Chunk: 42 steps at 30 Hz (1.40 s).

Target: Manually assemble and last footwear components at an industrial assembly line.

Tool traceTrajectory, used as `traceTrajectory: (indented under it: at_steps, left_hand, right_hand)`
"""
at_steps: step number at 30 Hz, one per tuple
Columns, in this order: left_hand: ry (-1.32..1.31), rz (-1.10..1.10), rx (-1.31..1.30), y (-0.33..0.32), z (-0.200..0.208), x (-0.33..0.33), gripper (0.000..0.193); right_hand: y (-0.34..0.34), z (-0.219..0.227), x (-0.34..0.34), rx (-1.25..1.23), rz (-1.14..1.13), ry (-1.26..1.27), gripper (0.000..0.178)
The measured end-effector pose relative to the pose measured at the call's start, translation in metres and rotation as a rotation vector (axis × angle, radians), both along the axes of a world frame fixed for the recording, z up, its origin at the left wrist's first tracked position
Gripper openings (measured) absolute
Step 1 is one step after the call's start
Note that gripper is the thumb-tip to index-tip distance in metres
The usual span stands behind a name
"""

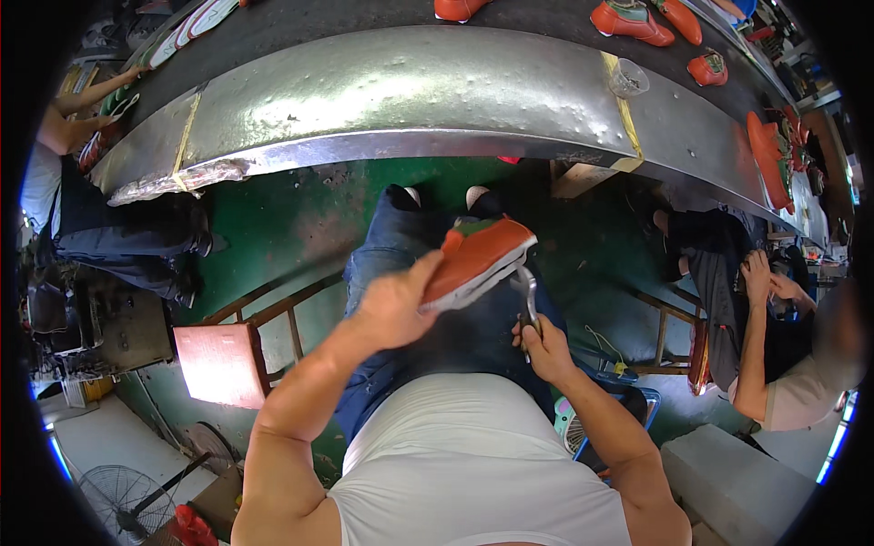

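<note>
My left hand [393, 305] is closed around the heel end of an orange shoe upper [481, 262] with a green patch at its opening. The shoe is tilted above my lap, its toe toward the upper right, and a whitish rim runs along its lower edge. In my right hand [548, 351] are metal pliers [528, 293], gripped by the handles. Their head points up at the shoe's rim near the toe; whether the jaws pinch the rim cannot be made out.
Ahead runs a metal-edged bench [382, 96] with a dark belt carrying orange shoes [631, 22]. A clear plastic cup [628, 79] stands on its edge. Co-workers sit or stand at far left and right [760, 337]. A stool [221, 362] is left of me, and a fan [127, 500] lower left.
</note>
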<state>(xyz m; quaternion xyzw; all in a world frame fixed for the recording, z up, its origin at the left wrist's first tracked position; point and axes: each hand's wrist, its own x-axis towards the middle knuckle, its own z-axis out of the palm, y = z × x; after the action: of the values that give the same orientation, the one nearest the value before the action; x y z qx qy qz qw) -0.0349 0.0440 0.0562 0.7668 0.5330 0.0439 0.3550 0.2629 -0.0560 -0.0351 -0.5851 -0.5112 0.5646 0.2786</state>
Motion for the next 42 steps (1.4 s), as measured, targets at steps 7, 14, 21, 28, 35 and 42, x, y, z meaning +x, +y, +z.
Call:
traceTrajectory:
  at_steps: [7, 14, 21, 28, 35, 42]
  left_hand:
    - [-0.946, 0.199, -0.069, 0.04, 0.054, 0.024, 0.07]
    - [-0.65, 0.326, -0.216, 0.051, -0.1, 0.051, 0.046]
    - [-0.173, 0.283, 0.01, -0.015, -0.081, 0.039, 0.026]
    - [-0.099, 0.167, 0.239, -0.031, -0.068, 0.054, 0.021]
    - [-1.288, 0.892, -0.659, -0.015, -0.146, 0.052, 0.057]
    - [-1.227, 0.751, -0.711, -0.006, -0.129, 0.053, 0.071]
  right_hand:
    - [-0.012, -0.016, 0.001, 0.083, -0.202, 0.196, 0.028]
    - [0.009, 0.027, 0.009, -0.052, 0.084, -0.126, 0.027]
    - [0.04, 0.053, 0.005, 0.06, 0.435, -0.228, 0.03]
    - [0.108, 0.098, -0.002, -0.474, 0.618, -0.172, 0.026]
    - [0.102, 0.067, -0.022, 0.066, 0.725, -0.555, 0.026]
    - [0.05, 0.027, -0.046, -0.015, 0.342, -0.383, 0.029]
